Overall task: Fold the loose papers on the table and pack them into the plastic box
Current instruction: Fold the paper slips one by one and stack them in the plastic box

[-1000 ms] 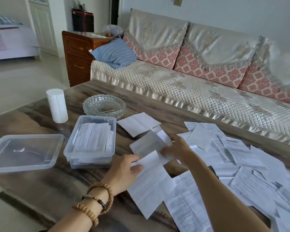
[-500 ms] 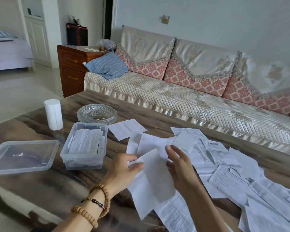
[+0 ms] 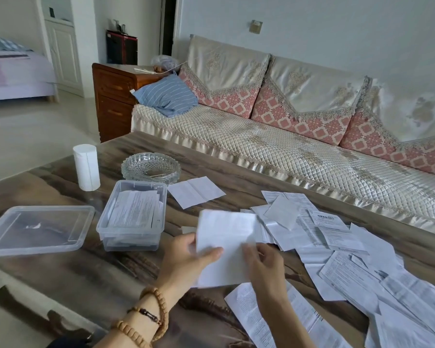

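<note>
A white sheet of paper (image 3: 225, 244) is held up above the table in front of me, bent over on itself. My left hand (image 3: 186, 262) pinches its left edge with thumb on top. My right hand (image 3: 266, 267) grips its lower right part with curled fingers. To the left stands the clear plastic box (image 3: 132, 217), holding folded printed papers. Several loose printed papers (image 3: 337, 249) lie spread over the right side of the table. One creased blank sheet (image 3: 195, 191) lies behind the box.
The box's clear lid (image 3: 35, 229) lies at the far left. A white paper roll (image 3: 86, 167) and a glass ashtray (image 3: 151, 168) stand behind the box. The wooden table (image 3: 106, 277) has a sofa (image 3: 274, 141) along its far side.
Both hands lifted the sheet off the table and brought it up and together; it has gone from lying nearly flat to being bent over between my hands.
</note>
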A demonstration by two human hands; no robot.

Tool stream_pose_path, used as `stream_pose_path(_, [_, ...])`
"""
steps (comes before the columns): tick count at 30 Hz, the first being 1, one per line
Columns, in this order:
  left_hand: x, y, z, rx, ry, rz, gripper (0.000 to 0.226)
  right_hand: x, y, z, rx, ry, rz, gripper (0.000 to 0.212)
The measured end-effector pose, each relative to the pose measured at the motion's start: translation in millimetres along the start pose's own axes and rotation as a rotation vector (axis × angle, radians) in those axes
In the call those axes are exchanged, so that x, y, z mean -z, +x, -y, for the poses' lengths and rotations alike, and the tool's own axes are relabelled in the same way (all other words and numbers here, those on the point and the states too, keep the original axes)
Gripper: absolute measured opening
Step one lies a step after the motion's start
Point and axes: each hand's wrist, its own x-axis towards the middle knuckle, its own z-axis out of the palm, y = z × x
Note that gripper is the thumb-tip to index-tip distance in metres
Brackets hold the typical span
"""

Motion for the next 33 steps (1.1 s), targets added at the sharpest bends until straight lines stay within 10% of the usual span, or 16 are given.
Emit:
stream_pose_path(10, [9,43,29,-0.022,0.212,-0.017,0.103,-59,117,30,0.153,-0.707,0.222,0.021])
stream_pose_path(20, [4,68,42,-0.067,0.592,0.008,0.106,-145,267,5,-0.118,-1.035,0.242,0.111])
stream_pose_path(29, [6,59,36,-0.091,0.453,0.062,0.098,-135,257,-6,-0.075,-0.533,0.276,0.002])
stream_pose_path(33, [8,59,36,-0.045,0.359,0.082,0.082,-68,208,30,-0.076,-0.049,0.219,0.023])
